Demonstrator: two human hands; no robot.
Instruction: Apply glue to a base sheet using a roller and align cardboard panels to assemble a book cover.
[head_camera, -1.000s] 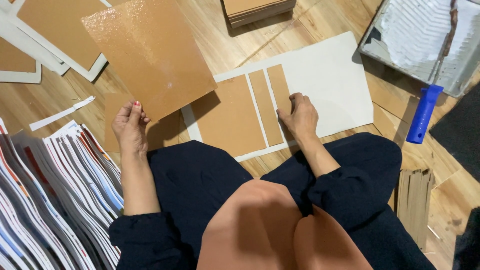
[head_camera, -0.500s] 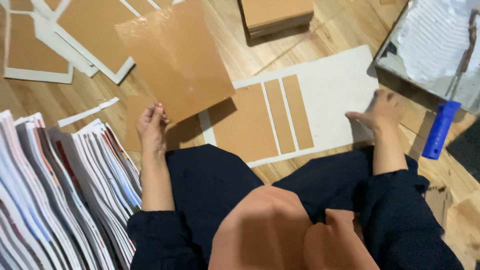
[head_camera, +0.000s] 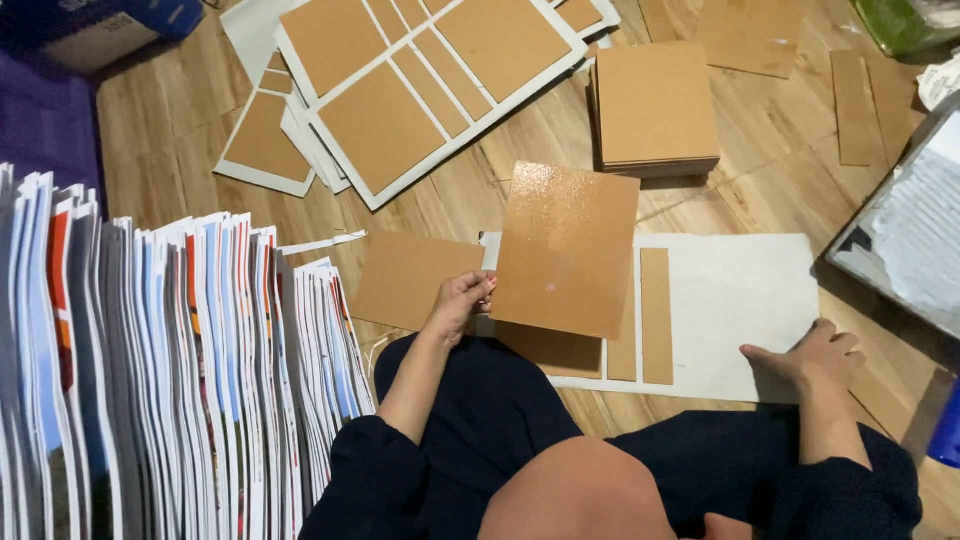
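My left hand (head_camera: 462, 301) pinches the lower left edge of a square brown cardboard panel (head_camera: 568, 248) and holds it tilted above a white sheet (head_camera: 735, 300). Its upper face looks glossy. The white sheet lies on the wooden floor in front of my knees and carries narrow brown strips (head_camera: 655, 315). My right hand (head_camera: 812, 358) rests flat on the sheet's right lower corner, fingers spread, holding nothing.
A fanned row of printed sheets (head_camera: 170, 370) stands at the left. A stack of brown square panels (head_camera: 655, 108) lies beyond the sheet. More white sheets with brown pieces (head_camera: 400, 90) lie at the back. A tray with white paste (head_camera: 905, 235) is at the right.
My left hand has brought the brown panel rightward over the white sheet. My right hand slid to the sheet's right corner. The view has shifted toward the left and back.
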